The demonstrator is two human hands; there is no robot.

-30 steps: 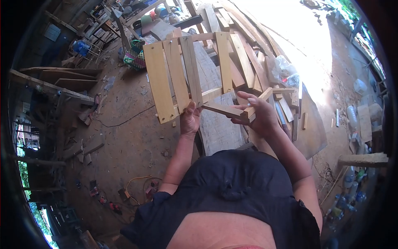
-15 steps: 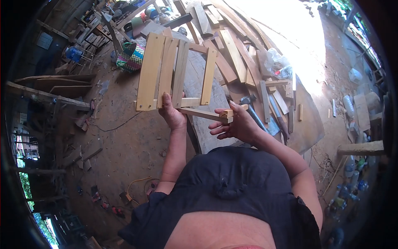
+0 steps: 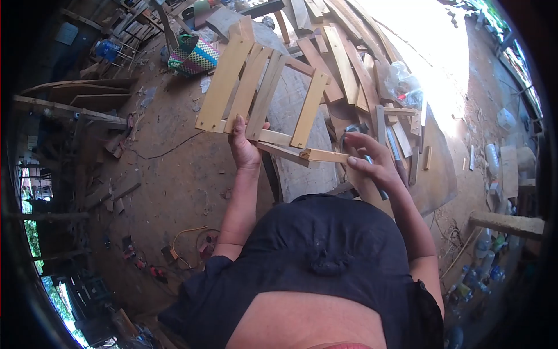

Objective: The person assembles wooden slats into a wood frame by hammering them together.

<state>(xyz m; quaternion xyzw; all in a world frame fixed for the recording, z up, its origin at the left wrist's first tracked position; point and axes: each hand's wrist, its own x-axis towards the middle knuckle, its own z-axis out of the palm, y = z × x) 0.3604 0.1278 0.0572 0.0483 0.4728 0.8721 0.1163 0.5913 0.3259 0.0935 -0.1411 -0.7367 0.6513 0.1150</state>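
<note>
A slatted wooden frame hangs tilted in front of me, its slats nailed across thinner rails. My left hand grips its lower edge, thumb over a slat and fingers behind. Below the frame a thin wooden bar runs rightward from that hand. A short wooden piece meets the bar's right end. My right hand holds the outer end of this short piece between thumb and fingers. Behind and beneath the right hand lies a hammer, partly covered by it.
Planks and offcuts lie beyond the frame on a board. A woven basket stands at the upper left. A plastic bag lies right of the planks. Plastic bottles and a thick wooden beam are at the far right.
The frame has shifted right and tilted clockwise with my left hand. My right hand has moved right, and the short piece now extends out toward it from the bar's end.
</note>
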